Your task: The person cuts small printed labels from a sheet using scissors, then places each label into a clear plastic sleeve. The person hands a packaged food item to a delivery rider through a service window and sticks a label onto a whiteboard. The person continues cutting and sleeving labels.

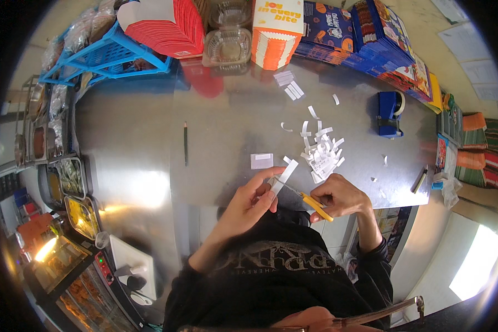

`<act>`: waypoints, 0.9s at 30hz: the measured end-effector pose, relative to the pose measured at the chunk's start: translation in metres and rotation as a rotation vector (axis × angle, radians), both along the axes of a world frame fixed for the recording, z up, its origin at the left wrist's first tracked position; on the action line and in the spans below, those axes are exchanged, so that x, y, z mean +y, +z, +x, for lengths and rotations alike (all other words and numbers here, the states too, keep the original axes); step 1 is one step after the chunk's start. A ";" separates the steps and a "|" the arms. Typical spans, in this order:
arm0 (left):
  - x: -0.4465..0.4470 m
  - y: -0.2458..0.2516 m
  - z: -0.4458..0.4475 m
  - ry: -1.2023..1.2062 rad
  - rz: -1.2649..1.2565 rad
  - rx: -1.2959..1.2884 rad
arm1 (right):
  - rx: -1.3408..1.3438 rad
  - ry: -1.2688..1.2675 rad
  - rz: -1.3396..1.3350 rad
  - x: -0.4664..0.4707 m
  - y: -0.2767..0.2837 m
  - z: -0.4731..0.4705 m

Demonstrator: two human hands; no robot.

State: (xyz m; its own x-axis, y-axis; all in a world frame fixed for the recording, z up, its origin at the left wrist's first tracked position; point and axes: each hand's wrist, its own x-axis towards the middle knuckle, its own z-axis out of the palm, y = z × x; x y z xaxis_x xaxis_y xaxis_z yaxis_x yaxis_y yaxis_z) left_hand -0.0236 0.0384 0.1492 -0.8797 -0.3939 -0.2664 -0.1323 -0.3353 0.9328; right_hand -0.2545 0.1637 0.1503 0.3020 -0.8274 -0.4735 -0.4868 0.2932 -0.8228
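My left hand (255,197) pinches a narrow white paper strip (285,176) between thumb and fingers, just past the table's front edge. In my right hand (340,195) is a pair of scissors with yellow handles (315,206). Their blades reach across to the strip near my left fingertips; whether they touch the paper is hard to tell. Beyond my hands lies a heap of cut white paper pieces (324,155), some of them curled. Left of the heap rests a small clear packet with a white strip (261,161). Farther back are several white strips on small sheets (290,86).
A pencil (186,143) lies on the steel table (128,124). At right are a blue tape dispenser (390,114) and a pen (420,179). Folded food boxes (166,31), clear clamshells (227,45) and a blue basket (108,54) line the back. A heated display case (83,290) stands front left.
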 end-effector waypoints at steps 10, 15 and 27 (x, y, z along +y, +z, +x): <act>0.002 -0.008 0.001 -0.028 0.138 0.032 | -0.039 -0.066 0.003 0.008 0.004 0.005; 0.006 -0.009 0.000 -0.038 0.342 0.021 | -0.071 -0.099 -0.009 0.013 0.008 0.007; 0.005 -0.020 -0.007 0.055 0.432 0.077 | 0.352 -0.763 -0.066 0.089 -0.044 -0.065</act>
